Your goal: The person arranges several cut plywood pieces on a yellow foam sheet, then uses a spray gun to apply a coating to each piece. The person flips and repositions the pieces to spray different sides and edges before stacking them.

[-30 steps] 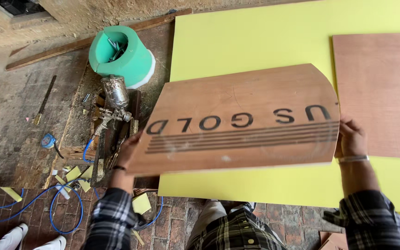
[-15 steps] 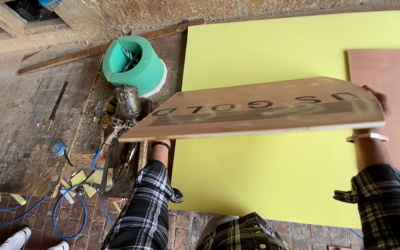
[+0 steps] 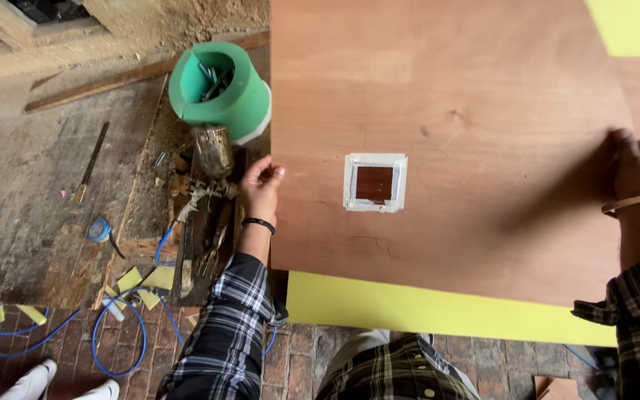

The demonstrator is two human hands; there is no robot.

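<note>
At the far left, a thin metal rod [image 3: 92,161] lies on the bare concrete floor [image 3: 16,215], and near it loops a blue hose [image 3: 116,342] among yellow paper scraps [image 3: 142,279]. Farther right stands a green plastic cylinder [image 3: 224,92] with metal pieces inside, and just near of it lies a grimy metal spray gun [image 3: 209,167]. The left hand [image 3: 261,191], a black band on its wrist, grips the left edge of a large reddish-brown plywood board [image 3: 468,118], fingers curled over the rim. The board fills the middle and right, held flat above a yellow sheet [image 3: 424,311]. A small square hole edged with white tape [image 3: 375,182] sits in its middle. The right hand [image 3: 635,169], wearing a silver bangle, holds the board's right edge, fingers closed on it.
</note>
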